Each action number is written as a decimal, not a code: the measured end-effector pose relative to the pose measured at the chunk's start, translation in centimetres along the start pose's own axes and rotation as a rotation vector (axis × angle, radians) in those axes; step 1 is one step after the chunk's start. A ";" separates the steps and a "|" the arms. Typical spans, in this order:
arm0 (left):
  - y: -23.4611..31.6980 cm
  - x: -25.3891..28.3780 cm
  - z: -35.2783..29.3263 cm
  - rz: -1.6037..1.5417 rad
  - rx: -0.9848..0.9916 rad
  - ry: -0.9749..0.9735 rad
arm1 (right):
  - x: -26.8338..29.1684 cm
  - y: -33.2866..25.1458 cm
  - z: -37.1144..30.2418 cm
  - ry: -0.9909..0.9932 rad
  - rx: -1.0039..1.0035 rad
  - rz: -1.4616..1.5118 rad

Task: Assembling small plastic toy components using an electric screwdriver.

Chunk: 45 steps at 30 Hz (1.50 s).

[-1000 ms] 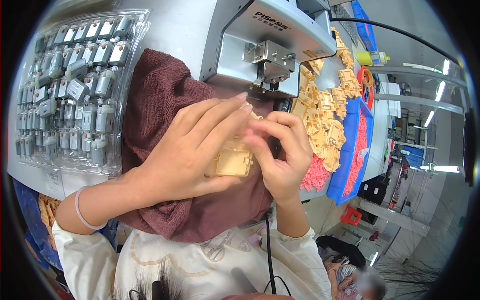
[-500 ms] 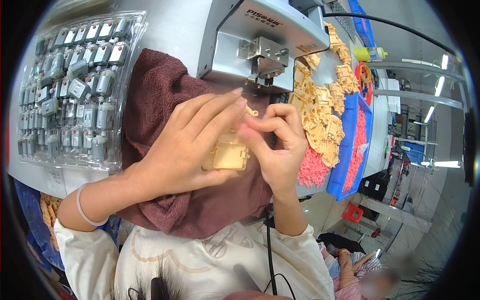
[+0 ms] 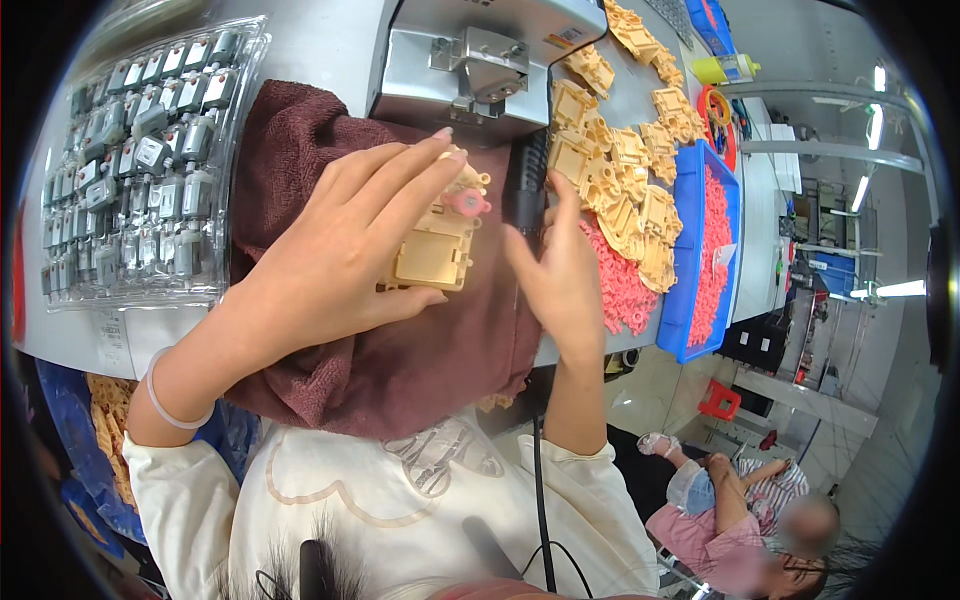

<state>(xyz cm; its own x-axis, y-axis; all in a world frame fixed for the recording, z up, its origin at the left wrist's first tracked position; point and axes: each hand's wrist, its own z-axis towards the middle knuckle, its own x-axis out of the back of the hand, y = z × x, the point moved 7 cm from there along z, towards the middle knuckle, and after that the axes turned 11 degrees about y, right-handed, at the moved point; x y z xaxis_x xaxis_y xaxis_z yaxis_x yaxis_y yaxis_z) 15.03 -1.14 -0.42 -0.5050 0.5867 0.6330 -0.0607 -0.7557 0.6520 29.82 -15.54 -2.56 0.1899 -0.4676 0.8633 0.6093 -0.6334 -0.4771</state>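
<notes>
Left of the maroon towel [image 3: 400, 385] lies a tray [image 3: 140, 297] of grey motors [image 3: 150, 155]; right of it, cream parts [image 3: 618, 215] and a blue bin [image 3: 688, 250]. Over the towel the left grip [image 3: 350, 230] clasps a cream housing [image 3: 430, 258]; the right grip [image 3: 560, 275], thumb and forefinger apart, nears a black cylinder [image 3: 527, 205], contact unclear. Surface [image 3: 320, 50] grey; people [image 3: 700, 525] sit beyond the towel's right.

a grey table [image 3: 320, 50] carries a clear tray [image 3: 226, 200], towel [image 3: 440, 360], machine [image 3: 408, 80], cream parts [image 3: 655, 232], pink pieces [image 3: 622, 287] and, apparently, a blue bin [image 3: 680, 322].
</notes>
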 end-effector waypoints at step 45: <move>-0.4 -1.2 1.3 -0.136 0.013 0.396 | 4.0 -12.9 12.4 0.379 0.605 1.125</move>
<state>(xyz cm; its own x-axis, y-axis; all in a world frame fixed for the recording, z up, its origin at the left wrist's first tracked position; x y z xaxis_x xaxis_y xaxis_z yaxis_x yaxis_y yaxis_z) 16.78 -1.16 -0.93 -0.7855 0.5216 0.3331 -0.1401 -0.6741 0.7253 32.25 -1.63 9.06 0.6475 -0.7560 -0.0963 0.5254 0.5344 -0.6621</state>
